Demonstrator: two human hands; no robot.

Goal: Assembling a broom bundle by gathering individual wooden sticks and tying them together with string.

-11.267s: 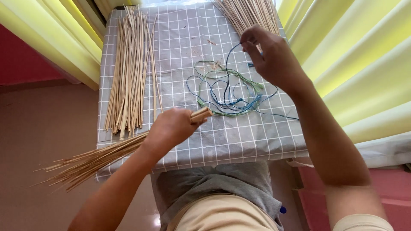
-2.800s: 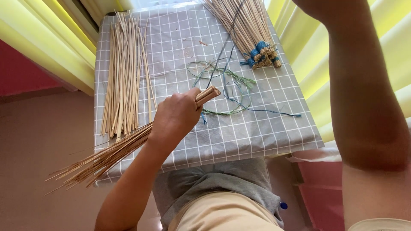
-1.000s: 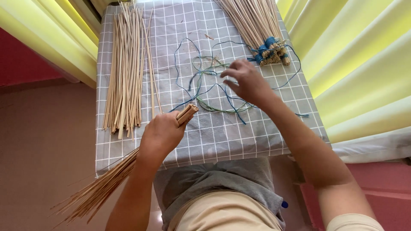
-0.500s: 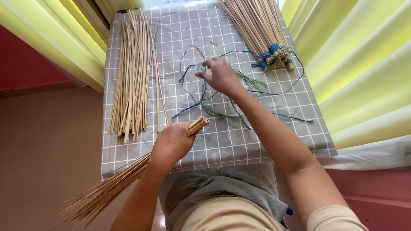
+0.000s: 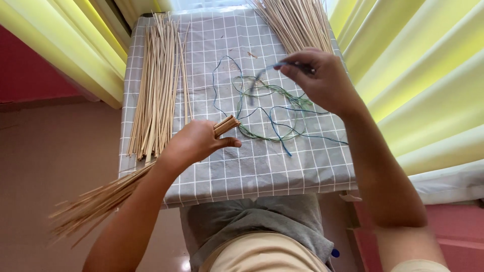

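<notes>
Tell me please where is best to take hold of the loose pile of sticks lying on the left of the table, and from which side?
Probably at the near ends of the loose stick pile, coming from above at the table's near side: the sticks lie flat, parallel and loose, and these ends line up beside the left hand.

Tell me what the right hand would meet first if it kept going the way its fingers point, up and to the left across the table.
Probably the blue thread pinched at the right hand's fingertips, then bare checked cloth. The loose stick pile lies farther left. The hand's height above the cloth is unclear.
</notes>
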